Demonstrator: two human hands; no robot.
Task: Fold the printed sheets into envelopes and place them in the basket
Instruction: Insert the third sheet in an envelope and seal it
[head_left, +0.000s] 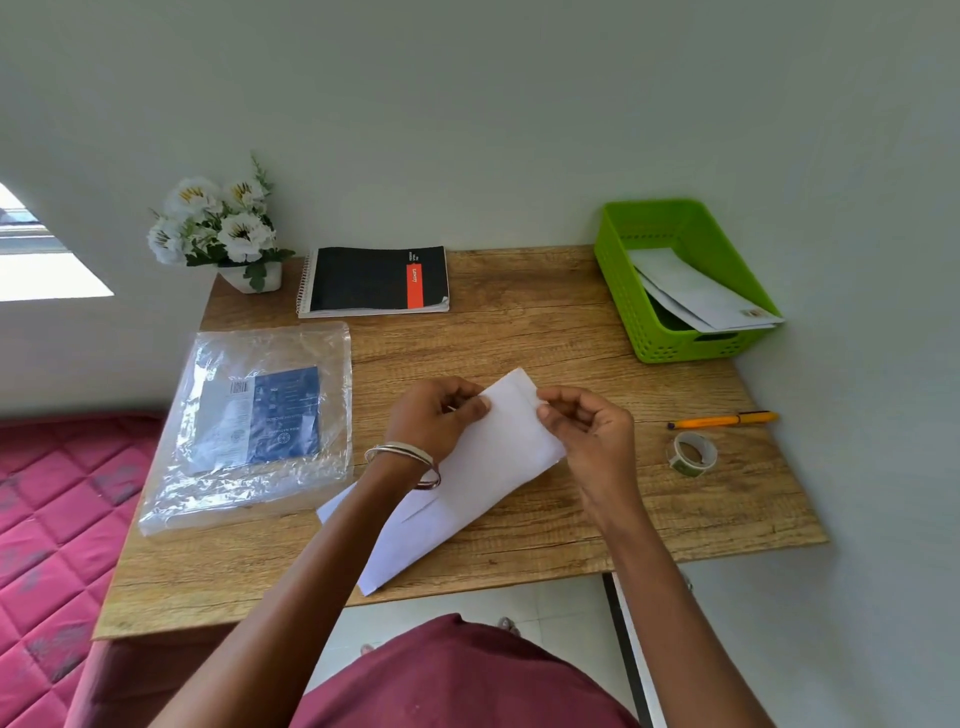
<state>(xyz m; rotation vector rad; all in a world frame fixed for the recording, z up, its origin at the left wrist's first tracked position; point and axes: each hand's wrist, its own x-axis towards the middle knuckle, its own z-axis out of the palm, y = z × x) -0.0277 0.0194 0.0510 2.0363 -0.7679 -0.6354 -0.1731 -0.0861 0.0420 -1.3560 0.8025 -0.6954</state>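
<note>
A white envelope (467, 478) lies slanted across the middle of the wooden table (545, 332), its near end over the front edge. My left hand (434, 415) pinches its far left edge with curled fingers. At the far right edge my right hand (587, 431) pinches it between thumb and fingers. Whether a sheet is inside the envelope is hidden. The green basket (623, 291) stands at the back right corner and holds white envelopes (696, 296) that stick out over its near rim.
A clear plastic packet with a blue label (254, 421) lies at the left. A black spiral notebook (374, 280) and a pot of white flowers (223, 228) are at the back. An orange pen (722, 420) and a tape roll (692, 453) lie at the right. A pink mattress (57, 519) borders the table's left.
</note>
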